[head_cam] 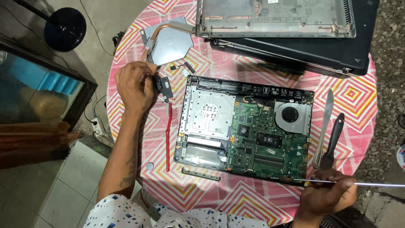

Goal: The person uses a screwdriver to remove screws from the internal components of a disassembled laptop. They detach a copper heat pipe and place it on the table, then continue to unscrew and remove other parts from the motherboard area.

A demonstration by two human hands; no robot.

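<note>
My left hand (134, 86) is curled closed around a small dark bracket-like part (163, 88), holding it just above the bench (126, 50) with its pink zigzag cloth, left of the opened laptop base (247, 126). My right hand (325, 195) is closed in a pinch on a thin metal rod (371, 183) that runs out to the right edge of view, its near tip touching the laptop base's front right corner. Inside the base I see the green circuit board (263, 139), the round fan (291, 115) at the upper right and a bare metal plate (211, 115) on the left. A red strip (169, 135) lies just beside the base's left edge, and a short dark bar (201, 174) lies in front of it. A flat metal heat plate with a copper pipe (168, 42) lies just beyond my left hand. Right of the base lie a metal spatula (324, 126) and a black-handled tool (334, 139), side by side. At the far edge sit a grey laptop shell (274, 17) stacked on a black lid (329, 55).
</note>
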